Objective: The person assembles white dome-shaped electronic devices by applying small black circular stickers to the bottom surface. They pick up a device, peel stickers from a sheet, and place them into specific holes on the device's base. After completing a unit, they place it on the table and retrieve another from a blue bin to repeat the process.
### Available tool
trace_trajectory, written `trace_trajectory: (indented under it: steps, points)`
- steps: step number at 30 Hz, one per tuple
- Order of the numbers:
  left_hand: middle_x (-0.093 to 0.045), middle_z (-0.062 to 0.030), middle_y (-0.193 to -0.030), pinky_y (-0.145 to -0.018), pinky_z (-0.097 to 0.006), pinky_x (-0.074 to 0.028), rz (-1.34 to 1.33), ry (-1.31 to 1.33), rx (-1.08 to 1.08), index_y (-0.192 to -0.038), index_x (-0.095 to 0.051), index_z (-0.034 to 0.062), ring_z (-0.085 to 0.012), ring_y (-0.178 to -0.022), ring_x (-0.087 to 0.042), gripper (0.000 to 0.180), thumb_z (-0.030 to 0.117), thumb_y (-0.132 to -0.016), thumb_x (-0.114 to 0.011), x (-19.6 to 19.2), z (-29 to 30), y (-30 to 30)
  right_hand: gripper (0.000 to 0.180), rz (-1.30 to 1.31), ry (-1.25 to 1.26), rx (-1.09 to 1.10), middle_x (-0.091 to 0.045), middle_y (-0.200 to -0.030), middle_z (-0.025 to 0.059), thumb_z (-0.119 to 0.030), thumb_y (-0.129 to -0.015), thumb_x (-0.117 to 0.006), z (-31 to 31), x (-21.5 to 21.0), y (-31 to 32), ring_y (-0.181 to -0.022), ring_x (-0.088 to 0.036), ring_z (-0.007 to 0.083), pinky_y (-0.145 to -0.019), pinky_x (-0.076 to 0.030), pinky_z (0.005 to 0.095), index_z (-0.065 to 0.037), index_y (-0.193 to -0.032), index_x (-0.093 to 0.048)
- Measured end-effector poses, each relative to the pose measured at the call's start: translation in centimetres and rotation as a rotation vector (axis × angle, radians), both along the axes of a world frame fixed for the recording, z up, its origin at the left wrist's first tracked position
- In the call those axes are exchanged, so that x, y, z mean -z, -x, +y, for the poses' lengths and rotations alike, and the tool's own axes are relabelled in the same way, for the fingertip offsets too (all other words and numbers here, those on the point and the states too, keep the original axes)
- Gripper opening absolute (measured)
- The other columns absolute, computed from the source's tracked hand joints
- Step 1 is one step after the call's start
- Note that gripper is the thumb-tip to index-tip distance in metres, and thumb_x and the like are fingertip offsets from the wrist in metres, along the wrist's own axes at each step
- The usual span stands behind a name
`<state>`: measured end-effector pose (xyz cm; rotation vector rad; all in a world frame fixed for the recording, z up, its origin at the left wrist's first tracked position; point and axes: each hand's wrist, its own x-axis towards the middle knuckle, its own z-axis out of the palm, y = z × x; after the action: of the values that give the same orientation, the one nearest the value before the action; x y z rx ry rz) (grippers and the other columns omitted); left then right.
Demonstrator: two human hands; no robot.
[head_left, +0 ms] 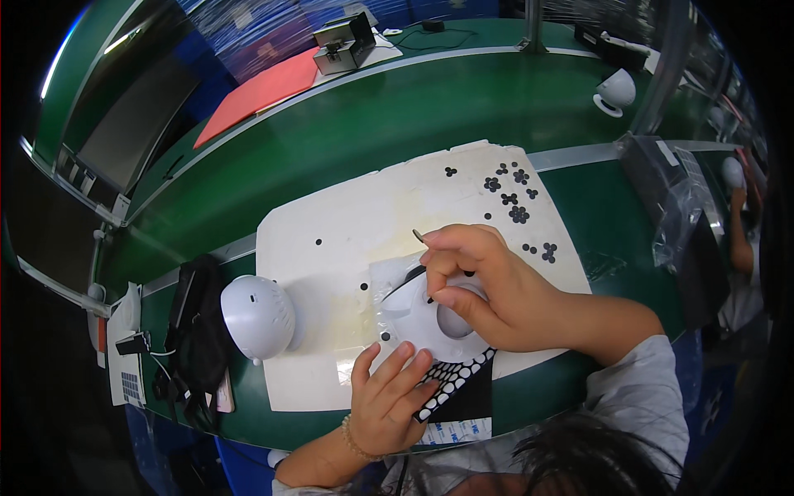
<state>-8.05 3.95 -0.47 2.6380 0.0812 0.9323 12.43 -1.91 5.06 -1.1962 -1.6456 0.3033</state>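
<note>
My right hand [488,285] is bent over a white rounded device part [405,318]. At its index fingertip is a small dark disc [418,236], seen nearly edge-on. A dark speck shows by the thumb tip, too small to name. My left hand [390,395] has its fingers stretched out at the near edge of the white part. Beside its fingertips is a black sheet with rows of white round spots [455,383], partly under the hand and the part. Clear plastic film [387,277] lies beneath the part.
Several black round pads [518,215] lie in clusters on the pale board [331,322], over the green table. A white rounded device [258,318] stands left, near a black bag [203,331]. A similar device [616,91] is far right. A dark box [662,186] stands right.
</note>
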Motion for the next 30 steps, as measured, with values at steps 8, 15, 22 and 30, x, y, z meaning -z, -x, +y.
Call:
trace_trajectory:
  steps: [8,15,22,30]
  points:
    - [-0.051,-0.0120,-0.119,-0.092,-0.050,-0.028,-0.002,-0.003,0.004,-0.091,-0.056,0.0063,-0.0274,-0.115,-0.045,0.032,0.003,-0.059,-0.055,-0.1,0.0,0.1,0.050,-0.274,-0.019,0.064,-0.053,-0.089,0.0082,0.005,-0.075,-0.055,-0.2,-0.3,0.0,-0.088,-0.054,0.0222,-0.088,-0.033,0.0370,-0.005,-0.120,-0.032]
    - [-0.051,-0.0117,-0.119,-0.092,-0.050,-0.028,-0.028,-0.014,-0.002,-0.088,-0.057,0.0061,-0.0270,-0.115,-0.044,0.031,0.003,-0.058,-0.054,0.1,0.2,-0.1,0.028,-0.724,-0.109,0.344,-0.053,-0.101,0.0061,-0.009,-0.072,-0.061,-2.5,-0.9,1.3,-0.104,-0.047,0.0243,-0.091,-0.026,0.0416,-0.011,-0.100,-0.054]
    - [-0.052,-0.0124,-0.119,-0.093,-0.049,-0.026,-0.045,-0.017,-0.002,-0.087,-0.056,0.0070,-0.0279,-0.114,-0.046,0.029,0.006,-0.058,-0.056,0.2,0.3,-0.2,0.009,-0.258,0.072,0.146,-0.038,-0.124,0.0131,-0.014,-0.076,-0.059,-4.1,0.9,0.4,-0.121,-0.027,0.0381,-0.094,-0.021,0.0481,-0.010,-0.083,-0.056]
    - [-0.050,-0.0165,-0.119,-0.095,-0.051,-0.025,-0.045,-0.047,0.014,-0.088,-0.055,0.0064,-0.0330,-0.116,-0.042,0.029,0.003,-0.060,-0.058,0.3,0.4,-0.2,0.007,-0.244,0.133,0.077,-0.034,-0.129,0.0159,-0.016,-0.081,-0.055,-3.9,1.2,1.0,-0.125,-0.021,0.0393,-0.096,-0.019,0.0493,-0.009,-0.080,-0.054]
